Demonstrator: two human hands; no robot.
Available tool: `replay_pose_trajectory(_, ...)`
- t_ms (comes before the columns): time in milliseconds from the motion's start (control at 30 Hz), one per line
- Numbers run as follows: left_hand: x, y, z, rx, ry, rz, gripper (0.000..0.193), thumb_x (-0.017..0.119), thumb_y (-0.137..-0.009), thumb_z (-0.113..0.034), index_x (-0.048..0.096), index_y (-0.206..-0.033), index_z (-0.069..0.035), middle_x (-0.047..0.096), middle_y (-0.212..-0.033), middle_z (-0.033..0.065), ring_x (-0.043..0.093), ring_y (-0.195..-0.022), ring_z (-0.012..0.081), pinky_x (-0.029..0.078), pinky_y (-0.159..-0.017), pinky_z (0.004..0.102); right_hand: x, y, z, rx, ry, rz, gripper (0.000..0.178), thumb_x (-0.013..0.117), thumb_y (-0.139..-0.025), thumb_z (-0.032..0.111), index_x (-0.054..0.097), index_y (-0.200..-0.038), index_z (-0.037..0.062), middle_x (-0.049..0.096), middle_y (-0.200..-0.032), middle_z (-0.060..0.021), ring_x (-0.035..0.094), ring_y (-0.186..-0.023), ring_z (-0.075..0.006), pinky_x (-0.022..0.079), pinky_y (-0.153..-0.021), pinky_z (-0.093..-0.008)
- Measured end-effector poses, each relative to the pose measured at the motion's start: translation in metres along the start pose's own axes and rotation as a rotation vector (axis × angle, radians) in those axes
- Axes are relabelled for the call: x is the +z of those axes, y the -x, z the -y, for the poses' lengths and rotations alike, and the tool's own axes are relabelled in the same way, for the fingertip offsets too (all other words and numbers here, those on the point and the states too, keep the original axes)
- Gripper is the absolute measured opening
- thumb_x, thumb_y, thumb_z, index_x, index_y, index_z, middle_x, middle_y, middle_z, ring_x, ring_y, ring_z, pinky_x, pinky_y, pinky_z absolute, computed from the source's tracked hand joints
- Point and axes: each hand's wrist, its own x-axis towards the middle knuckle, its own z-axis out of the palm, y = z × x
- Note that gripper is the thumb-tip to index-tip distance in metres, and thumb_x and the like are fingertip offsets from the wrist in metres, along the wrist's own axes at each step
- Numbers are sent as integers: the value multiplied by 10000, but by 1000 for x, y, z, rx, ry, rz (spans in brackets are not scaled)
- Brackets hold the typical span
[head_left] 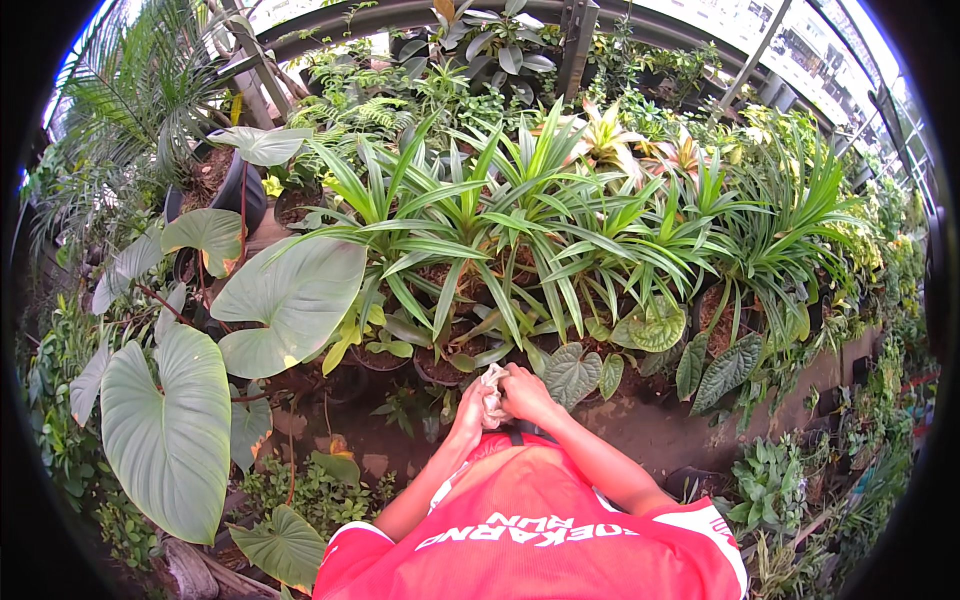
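Close in front of my red shirt, both hands come together around a crumpled whitish cloth (492,400). My left hand (470,408) is closed on the cloth's left side. The fingers of my right hand (526,393) are bent in and grip it from the right. Just beyond my hands stand potted plants with long strappy green leaves (470,200). A dark, textured leaf (573,373) hangs right beside my right hand. The rim of a small pot (438,370) shows just past my left hand.
Large heart-shaped leaves (165,430) spread on the left, below a tilted black pot (245,190). Reddish bromeliads (605,135) grow farther back. A brown ledge (640,425) runs under the pots. Low leafy plants (768,485) stand at the right, and a metal rail (400,18) crosses behind.
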Motion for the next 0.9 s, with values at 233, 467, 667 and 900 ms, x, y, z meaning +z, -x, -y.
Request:
replay_pose_trajectory(233,0,-1,-1,18,3,14,350,465,-860,-168,557,-1181,-64,588,-951,13,551,-737,89,433,-539,219,-6,2,3,-15,16,10,246,571,-785,164,647,-927,-22,539,-1074,-209,571,-1026,-385,486,-859,-479)
replay_pose_trajectory(467,0,-4,1,22,25,26,346,481,-854,-167,561,-1174,-60,593,-1012,29,562,-871,124,457,-764,253,-5,1,1,-9,12,15,248,569,-790,161,637,-944,-20,539,-1081,-203,570,-1026,-376,480,-854,-484)
replay_pose_trajectory(667,-1,-3,2,-40,5,32,333,478,-855,-161,562,-1161,-57,597,-1029,34,563,-872,124,459,-755,251,3,1,-5,-33,39,12,247,563,-792,143,620,-960,-29,543,-1084,-196,572,-1015,-371,482,-850,-480)
replay_pose_trajectory(900,4,-3,3,21,9,11,325,476,-855,-156,562,-1152,-56,585,-983,28,557,-830,120,462,-715,256,-3,4,-3,-10,15,10,218,560,-790,143,634,-910,-23,540,-1075,-198,569,-1025,-369,486,-848,-475)
